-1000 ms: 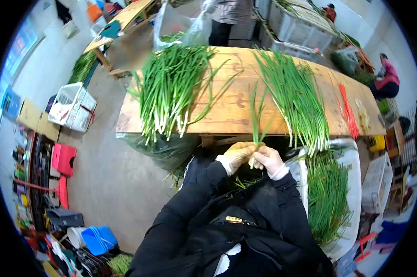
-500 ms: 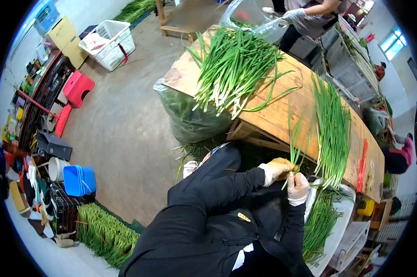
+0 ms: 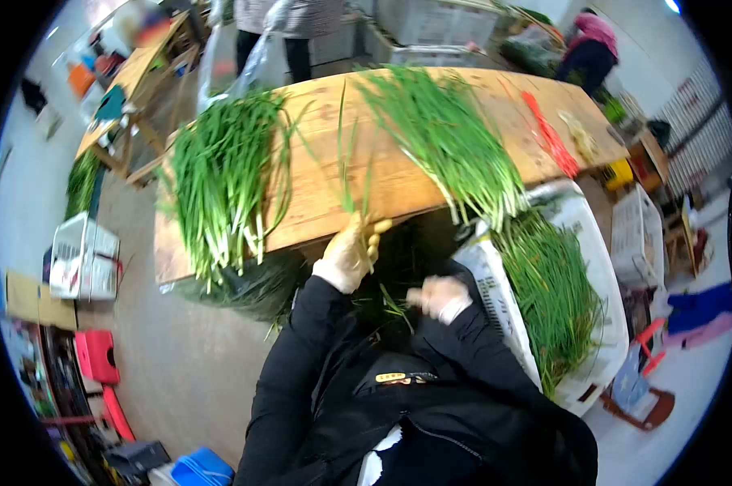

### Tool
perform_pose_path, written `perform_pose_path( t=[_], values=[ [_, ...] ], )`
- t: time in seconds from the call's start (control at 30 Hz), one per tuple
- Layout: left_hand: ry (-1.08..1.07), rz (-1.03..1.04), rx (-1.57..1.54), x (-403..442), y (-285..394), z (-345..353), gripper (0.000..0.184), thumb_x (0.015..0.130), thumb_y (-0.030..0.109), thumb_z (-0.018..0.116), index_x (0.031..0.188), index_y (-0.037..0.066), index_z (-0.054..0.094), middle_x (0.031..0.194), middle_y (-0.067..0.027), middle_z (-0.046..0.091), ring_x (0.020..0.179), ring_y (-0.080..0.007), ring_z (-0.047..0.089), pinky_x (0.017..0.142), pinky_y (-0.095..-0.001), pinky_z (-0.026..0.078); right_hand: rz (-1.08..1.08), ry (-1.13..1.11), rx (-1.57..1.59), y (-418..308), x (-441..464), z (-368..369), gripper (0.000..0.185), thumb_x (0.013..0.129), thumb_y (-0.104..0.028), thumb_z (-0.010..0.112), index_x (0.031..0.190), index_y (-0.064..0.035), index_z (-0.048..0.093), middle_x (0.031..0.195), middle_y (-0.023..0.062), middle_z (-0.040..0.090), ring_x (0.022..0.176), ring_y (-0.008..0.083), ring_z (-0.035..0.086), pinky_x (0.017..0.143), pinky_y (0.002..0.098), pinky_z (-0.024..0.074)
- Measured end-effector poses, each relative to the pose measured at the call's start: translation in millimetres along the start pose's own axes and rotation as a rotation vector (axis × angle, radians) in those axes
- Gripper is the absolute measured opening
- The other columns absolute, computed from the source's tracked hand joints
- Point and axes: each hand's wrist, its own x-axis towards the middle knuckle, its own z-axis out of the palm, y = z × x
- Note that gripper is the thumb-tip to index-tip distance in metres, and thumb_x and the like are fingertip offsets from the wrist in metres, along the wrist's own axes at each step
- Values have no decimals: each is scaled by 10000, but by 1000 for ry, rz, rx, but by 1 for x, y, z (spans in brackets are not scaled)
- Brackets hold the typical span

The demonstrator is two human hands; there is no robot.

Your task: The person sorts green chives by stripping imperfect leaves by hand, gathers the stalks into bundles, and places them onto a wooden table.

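Note:
My left hand (image 3: pixel 350 249), in a pale glove, is closed around the lower ends of a few garlic chive stalks (image 3: pixel 346 162); their leaves point up over the table's front edge. My right hand (image 3: pixel 440 298), also gloved, is apart from it, lower and to the right above my lap. Motion smears its fingers, and loose green bits (image 3: pixel 394 304) show just left of them. On the wooden table (image 3: pixel 317 121), one pile of garlic chives (image 3: pixel 228 178) lies left of my left hand and another bunch (image 3: pixel 451 138) lies to the right.
A white crate (image 3: pixel 613 304) of greens stands at my right. Red ties (image 3: pixel 551 138) and a pale bundle (image 3: pixel 578 136) lie at the table's right end. A filled plastic bag (image 3: pixel 244 287) sits under the left end. Across the table stands a person (image 3: pixel 289 24) holding clear plastic; another person (image 3: pixel 593 40) bends farther back.
My view has swung to the right. My hands, close together over the stalks before, have separated; the left keeps the stalks while the right has drawn away.

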Motion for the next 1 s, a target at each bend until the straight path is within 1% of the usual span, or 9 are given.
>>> perform_pose_path(
  t=[0.17,0.3,0.43,0.53,0.77,0.83,0.9,0.93,1.0],
  values=[
    [-90,-283,1,7,-29,-4,412,840,354,473,1106,39,471,689,30,521,512,-53,421,483,-174,376,289,550,50,28,21,-92,499,759,-567,420,789,-81,530,734,115,574,712,260,575,584,398,444],
    [-48,-105,-43,9,-23,11,351,840,292,495,1072,29,496,619,40,446,504,-45,362,463,-170,317,240,431,27,55,83,-86,348,788,-410,489,822,-66,530,703,104,581,705,263,580,599,382,451],
    [70,9,37,0,-1,10,321,840,277,500,1033,22,519,686,7,534,521,-55,420,441,-159,333,-207,736,704,33,40,-113,222,852,-298,440,837,-85,500,615,47,547,560,177,533,483,329,411],
    [257,39,57,5,-5,1,265,843,247,497,1008,43,529,736,-10,567,531,-61,427,438,-162,341,-83,263,406,38,55,-83,405,856,-458,327,816,-93,499,643,75,530,604,209,558,525,346,439],
    [258,61,221,-1,-6,-10,284,854,263,471,1016,39,538,749,-16,576,545,-55,414,430,-154,311,-473,745,513,-12,-15,-58,416,856,-434,369,751,-60,516,591,52,521,508,208,521,449,305,443],
    [292,59,267,-4,-2,-15,288,857,267,464,1015,39,543,742,-15,580,539,-51,416,431,-150,303,-818,-116,-51,-12,-17,-40,394,855,-444,331,836,-114,546,762,100,562,663,256,568,572,343,467],
    [299,48,258,-6,0,-18,287,855,265,469,1013,37,542,743,-14,578,534,-50,415,433,-153,306,-599,-319,-121,2,0,-47,348,862,-409,340,850,-124,539,774,91,546,658,243,561,560,331,466],
    [303,47,258,-6,0,-17,287,855,265,469,1013,37,542,743,-14,578,534,-50,415,433,-153,306,-710,434,-17,15,15,-49,300,863,-369,367,834,-121,535,707,74,519,624,223,553,541,313,466],
    [257,22,216,-7,-2,-14,282,853,264,473,1007,38,544,745,-13,574,530,-49,413,433,-156,309,-238,622,-24,18,48,-89,244,858,-314,416,846,-96,524,666,46,488,534,169,509,498,290,455]
  ],
)
